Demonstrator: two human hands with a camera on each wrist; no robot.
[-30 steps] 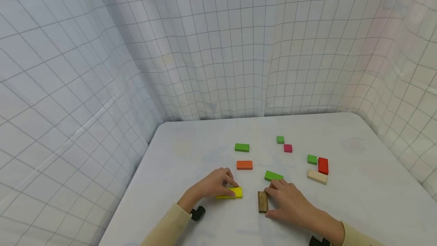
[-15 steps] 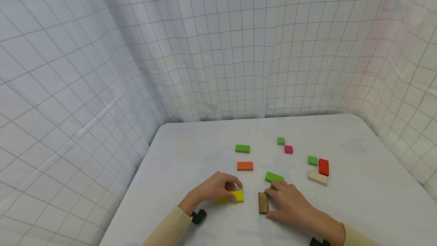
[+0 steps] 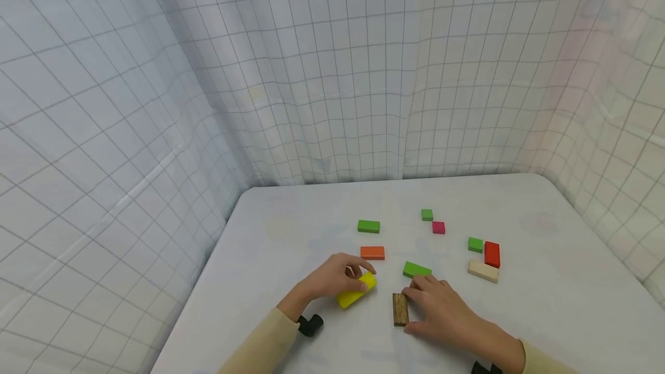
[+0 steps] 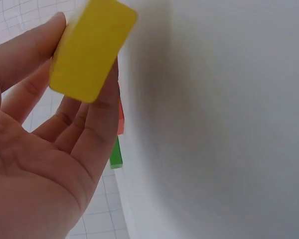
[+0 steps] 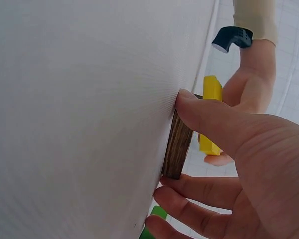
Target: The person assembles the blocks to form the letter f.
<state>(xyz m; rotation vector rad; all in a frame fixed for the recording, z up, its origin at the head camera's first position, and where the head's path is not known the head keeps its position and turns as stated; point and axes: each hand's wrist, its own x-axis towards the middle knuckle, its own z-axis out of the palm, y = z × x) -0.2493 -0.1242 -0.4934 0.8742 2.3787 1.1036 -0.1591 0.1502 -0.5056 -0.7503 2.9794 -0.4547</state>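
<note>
My left hand (image 3: 332, 277) pinches a yellow block (image 3: 356, 291) between thumb and fingers. In the left wrist view the yellow block (image 4: 93, 52) is raised off the table, its shadow falling on the white cloth. My right hand (image 3: 441, 307) grips a dark brown wood-grain block (image 3: 400, 310) by its two ends, thumb at the near end and a fingertip at the far one. The brown block (image 5: 178, 144) lies on the table in the right wrist view. A green block (image 3: 417, 269) lies just beyond my right fingertips.
Beyond the hands lie an orange block (image 3: 372, 253) and a green block (image 3: 369, 226). Farther right are a small green block (image 3: 427, 214), a pink one (image 3: 439, 228), another green one (image 3: 475, 245), a red block (image 3: 492, 254) and a beige block (image 3: 483, 270). Gridded curtains (image 3: 332, 74) surround the table.
My left hand has lifted the yellow block, turned it to a slant and moved slightly right. My right hand has stayed on the brown block.
</note>
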